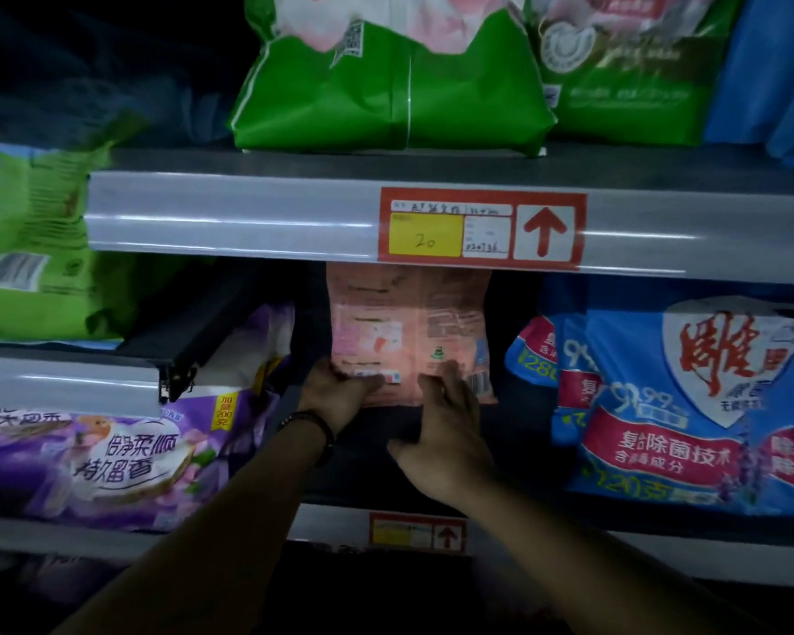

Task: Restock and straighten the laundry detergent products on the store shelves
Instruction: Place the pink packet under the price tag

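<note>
A pink detergent bag [409, 323] stands upright deep in the middle shelf bay, its printed back facing me. My left hand [335, 391] grips its lower left corner, fingers curled on the bag's bottom edge. My right hand [441, 433] reaches in from the right with straight fingers touching the bag's lower right part near the barcode. A dark bracelet sits on my left wrist.
Purple detergent bags [125, 456] lie left of the bay, blue bags [661, 405] stand to the right. Green bags [386, 84] sit on the shelf above, over a grey rail with a red price tag [482, 231]. A lower shelf rail [418, 533] crosses beneath my arms.
</note>
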### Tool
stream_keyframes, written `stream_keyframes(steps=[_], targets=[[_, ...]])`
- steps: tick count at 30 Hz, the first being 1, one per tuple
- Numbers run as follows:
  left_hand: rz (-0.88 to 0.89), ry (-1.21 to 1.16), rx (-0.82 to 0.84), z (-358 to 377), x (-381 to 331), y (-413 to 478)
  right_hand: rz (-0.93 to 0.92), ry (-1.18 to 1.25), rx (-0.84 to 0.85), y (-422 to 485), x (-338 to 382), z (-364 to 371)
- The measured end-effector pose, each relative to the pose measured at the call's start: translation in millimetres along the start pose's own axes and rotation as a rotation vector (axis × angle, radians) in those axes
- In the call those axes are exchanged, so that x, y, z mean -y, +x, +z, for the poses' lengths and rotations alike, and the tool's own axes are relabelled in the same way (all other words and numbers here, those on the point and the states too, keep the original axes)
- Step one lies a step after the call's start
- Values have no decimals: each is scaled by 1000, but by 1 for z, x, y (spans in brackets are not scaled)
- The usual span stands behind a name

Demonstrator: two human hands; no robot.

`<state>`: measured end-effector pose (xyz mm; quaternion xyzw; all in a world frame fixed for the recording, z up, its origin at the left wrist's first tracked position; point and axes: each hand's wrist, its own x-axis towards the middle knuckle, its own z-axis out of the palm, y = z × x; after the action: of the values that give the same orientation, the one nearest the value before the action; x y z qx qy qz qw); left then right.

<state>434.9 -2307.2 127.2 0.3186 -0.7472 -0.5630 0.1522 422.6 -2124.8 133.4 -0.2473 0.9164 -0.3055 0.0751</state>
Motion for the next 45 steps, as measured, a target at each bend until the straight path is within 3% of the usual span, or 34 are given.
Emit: stream_keyframes(steps=[5,11,14,18,24,29,36,38,42,45], targets=[[7,20,241,-13,2,-12,93,195,-139,-1,-1,-10],[85,6,83,-6,7,-71,40,242,-99,-43,8,-21],[171,-14,12,0,1,-107,19,425,-70,-65,15,-22],[244,90,-121,-2,-21,-170,81,653,-168,-101,29,-44],[421,94,67,-7,-33,-264,20,565,-172,-151,26,-56],[467,-117,116,0,-21,-298,-6,579,-204,-189,31,-77],[245,-490,519,-14,-15,-319,144,667,-267,-215,20,-93],[205,-568,494,-23,-11,-317,161,688,-266,-218,12,-100],[69,-623,208,-40,-4,-308,161,908,-106,-237,10,-125],[-175,-793,397,-59,-1,-311,181,1127,95,-255,9,-136]])
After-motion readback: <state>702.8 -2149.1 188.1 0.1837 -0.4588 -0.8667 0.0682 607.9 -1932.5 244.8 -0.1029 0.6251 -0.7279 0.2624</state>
